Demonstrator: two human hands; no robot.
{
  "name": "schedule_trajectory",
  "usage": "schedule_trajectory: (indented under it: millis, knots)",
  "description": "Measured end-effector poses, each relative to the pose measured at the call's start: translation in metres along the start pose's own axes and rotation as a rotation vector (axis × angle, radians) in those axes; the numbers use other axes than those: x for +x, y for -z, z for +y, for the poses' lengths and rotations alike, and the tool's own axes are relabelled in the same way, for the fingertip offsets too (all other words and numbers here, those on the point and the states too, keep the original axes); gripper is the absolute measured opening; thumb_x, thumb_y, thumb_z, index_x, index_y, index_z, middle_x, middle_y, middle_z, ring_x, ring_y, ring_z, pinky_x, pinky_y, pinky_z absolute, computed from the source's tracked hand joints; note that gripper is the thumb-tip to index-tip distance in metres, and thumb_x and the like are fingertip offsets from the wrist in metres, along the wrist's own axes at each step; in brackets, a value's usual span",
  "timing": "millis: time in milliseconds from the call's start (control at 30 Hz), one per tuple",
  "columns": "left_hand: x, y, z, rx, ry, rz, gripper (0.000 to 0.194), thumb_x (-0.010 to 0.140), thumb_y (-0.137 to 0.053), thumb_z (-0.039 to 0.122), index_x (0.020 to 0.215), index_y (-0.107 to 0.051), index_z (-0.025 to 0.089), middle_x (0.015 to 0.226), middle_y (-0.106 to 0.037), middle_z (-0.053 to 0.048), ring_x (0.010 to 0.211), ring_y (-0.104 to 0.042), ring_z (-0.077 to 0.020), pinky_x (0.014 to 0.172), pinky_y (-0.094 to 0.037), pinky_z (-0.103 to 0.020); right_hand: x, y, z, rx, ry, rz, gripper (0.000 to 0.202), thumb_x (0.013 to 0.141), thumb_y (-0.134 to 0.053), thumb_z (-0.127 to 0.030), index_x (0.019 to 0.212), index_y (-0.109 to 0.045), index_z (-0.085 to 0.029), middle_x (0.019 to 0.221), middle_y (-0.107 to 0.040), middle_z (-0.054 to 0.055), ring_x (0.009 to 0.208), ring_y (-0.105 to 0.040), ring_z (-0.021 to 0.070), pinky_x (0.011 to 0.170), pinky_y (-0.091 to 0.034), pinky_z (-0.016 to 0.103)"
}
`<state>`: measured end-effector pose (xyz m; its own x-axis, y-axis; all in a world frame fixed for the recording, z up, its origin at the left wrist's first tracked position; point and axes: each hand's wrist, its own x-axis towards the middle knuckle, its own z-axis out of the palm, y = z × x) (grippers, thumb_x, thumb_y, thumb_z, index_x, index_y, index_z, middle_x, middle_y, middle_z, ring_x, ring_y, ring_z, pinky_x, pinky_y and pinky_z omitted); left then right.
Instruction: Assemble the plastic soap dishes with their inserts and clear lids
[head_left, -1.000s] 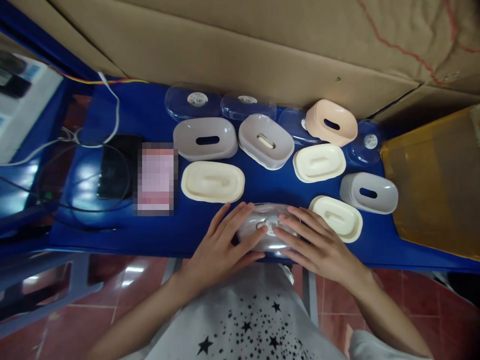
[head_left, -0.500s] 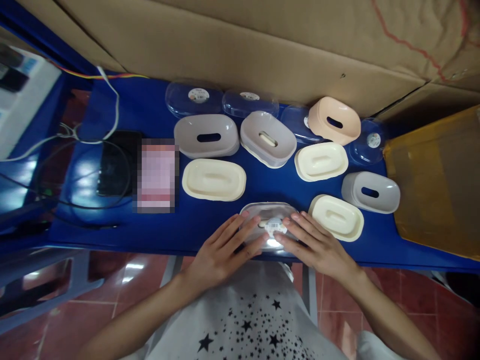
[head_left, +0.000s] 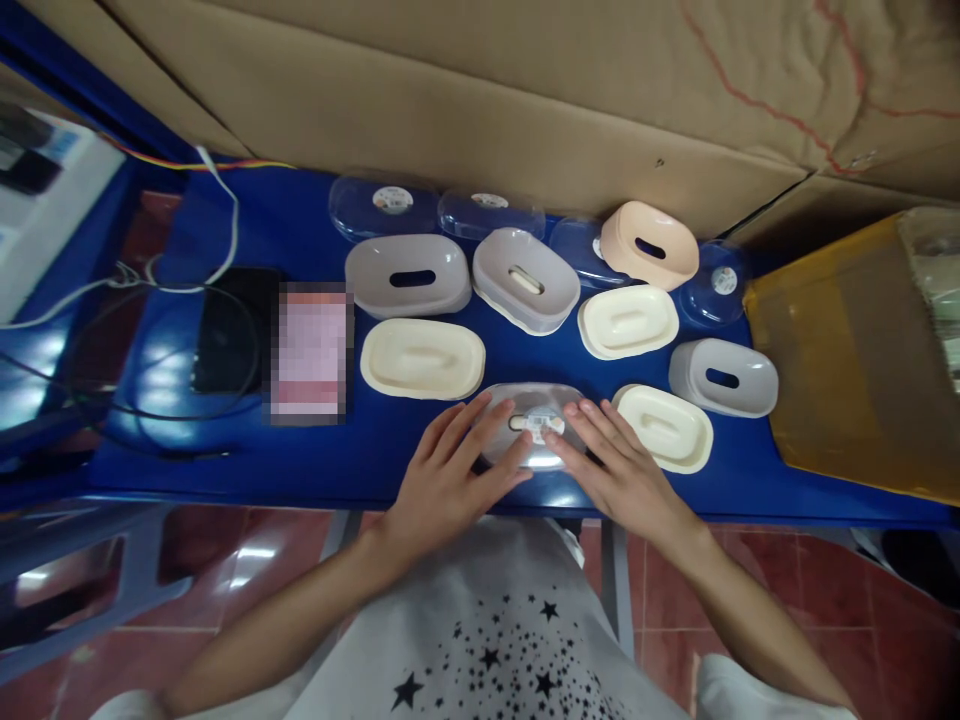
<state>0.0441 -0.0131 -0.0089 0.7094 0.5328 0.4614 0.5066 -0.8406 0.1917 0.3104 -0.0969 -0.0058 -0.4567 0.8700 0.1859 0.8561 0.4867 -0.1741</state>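
Observation:
A grey oval soap box (head_left: pixel 546 455) under a clear lid with a round label lies near the table's front edge. My left hand (head_left: pixel 457 460) rests on its left side, fingers stretched out and spread. On the right side of the lid lie the fingertips of my right hand (head_left: pixel 622 460), also spread. Neither hand is wrapped round the box. Just right of it, partly behind my right fingers, is a cream tray (head_left: pixel 667 430) with a raised middle. Another cream tray (head_left: pixel 422 360) sits to the left.
Slotted grey dishes (head_left: pixel 411 275), a peach dish (head_left: pixel 649 243) and another cream tray (head_left: pixel 628 322) stand behind. Clear lids (head_left: pixel 384 205) line the cardboard (head_left: pixel 450 110). At left are a phone-like device (head_left: pixel 309 355) and cables; a taped carton (head_left: pixel 847 360) stands at right.
The lidded soap box has slid slightly away from the front edge, with both hands following it. My fingers are spread a little wider. The view has shifted slightly.

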Motion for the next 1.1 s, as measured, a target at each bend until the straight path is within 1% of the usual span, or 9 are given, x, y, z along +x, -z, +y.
schedule_trajectory:
  millis: [100,267,433,600,733,800,833,967,1100]
  knots:
    - [0.010,0.000,-0.003,0.016,0.006,-0.007,0.047,0.099,-0.080,0.038,0.140,-0.062,0.022,0.150,-0.065,-0.018,0.145,-0.061,-0.0375,0.109,-0.059,-0.050,-0.006,0.013,0.010,-0.002,-0.078,0.048,0.085,0.106,-0.067,-0.022,0.175,-0.018,-0.024,0.165,-0.053,0.013,0.157,-0.047,0.0286,0.132,-0.039,0.056]
    - [0.031,-0.004,-0.006,0.012,0.057,-0.033,0.043,0.101,-0.077,0.032,0.139,-0.061,0.019,0.151,-0.064,-0.020,0.144,-0.061,-0.0388,0.106,-0.062,-0.049,-0.040,0.030,0.020,-0.079,-0.310,0.119,0.072,0.103,-0.071,-0.022,0.168,-0.041,-0.029,0.147,-0.071,0.011,0.133,-0.069,0.0331,0.119,-0.046,0.057]
    - [0.057,-0.017,0.000,-0.035,0.066,-0.056,0.041,0.102,-0.075,0.027,0.138,-0.060,0.016,0.154,-0.061,-0.022,0.147,-0.057,-0.0414,0.109,-0.060,-0.053,-0.064,0.024,-0.001,-0.083,-0.361,0.116,0.066,0.105,-0.068,-0.018,0.166,-0.046,-0.031,0.131,-0.078,0.008,0.113,-0.076,0.0282,0.108,-0.047,0.052]
    - [0.081,-0.026,0.007,-0.124,0.068,-0.120,0.043,0.104,-0.071,0.028,0.143,-0.058,0.015,0.161,-0.053,-0.024,0.154,-0.049,-0.0407,0.119,-0.053,-0.054,-0.038,0.005,-0.050,0.083,-0.233,0.051,0.054,0.106,-0.060,-0.008,0.157,-0.057,-0.024,0.132,-0.078,0.006,0.124,-0.072,0.0249,0.107,-0.047,0.044]
    - [0.074,-0.009,0.006,-0.192,-0.015,-0.181,0.057,0.109,-0.064,0.036,0.160,-0.045,0.018,0.174,-0.034,-0.025,0.165,-0.030,-0.0421,0.128,-0.039,-0.065,-0.003,0.003,-0.062,0.141,-0.077,0.058,0.041,0.105,-0.057,-0.006,0.139,-0.070,-0.024,0.141,-0.075,0.002,0.130,-0.070,0.0221,0.116,-0.046,0.042]
    - [0.055,0.007,0.003,-0.195,-0.059,-0.163,0.052,0.110,-0.061,0.035,0.158,-0.046,0.019,0.172,-0.038,-0.023,0.165,-0.030,-0.0392,0.130,-0.036,-0.064,-0.001,0.011,-0.046,0.171,-0.068,0.110,0.038,0.105,-0.056,-0.007,0.135,-0.071,-0.024,0.141,-0.075,0.002,0.132,-0.069,0.0221,0.123,-0.043,0.044]
    - [0.042,0.014,0.001,-0.225,-0.089,-0.165,0.048,0.111,-0.061,0.036,0.154,-0.050,0.018,0.167,-0.045,-0.022,0.162,-0.037,-0.0363,0.130,-0.038,-0.061,-0.006,0.016,-0.033,0.170,-0.111,0.152,0.038,0.105,-0.055,-0.007,0.136,-0.070,-0.025,0.140,-0.076,0.003,0.133,-0.070,0.0226,0.124,-0.042,0.046]
    - [-0.010,0.030,-0.007,-0.200,-0.039,-0.232,0.034,0.108,-0.067,0.035,0.137,-0.063,0.019,0.150,-0.064,-0.017,0.145,-0.058,-0.0329,0.125,-0.043,-0.057,-0.042,0.035,0.035,-0.051,-0.451,0.301,0.046,0.105,-0.057,-0.014,0.149,-0.062,-0.026,0.146,-0.071,0.011,0.139,-0.066,0.0318,0.118,-0.047,0.055]
    - [-0.034,0.025,-0.010,-0.172,0.009,-0.187,0.022,0.105,-0.070,0.021,0.127,-0.069,0.020,0.135,-0.073,-0.014,0.130,-0.067,-0.0314,0.110,-0.051,-0.052,-0.054,0.043,0.084,-0.200,-0.564,0.214,0.046,0.109,-0.055,-0.027,0.155,-0.056,-0.027,0.159,-0.060,0.014,0.147,-0.058,0.0354,0.121,-0.044,0.060]
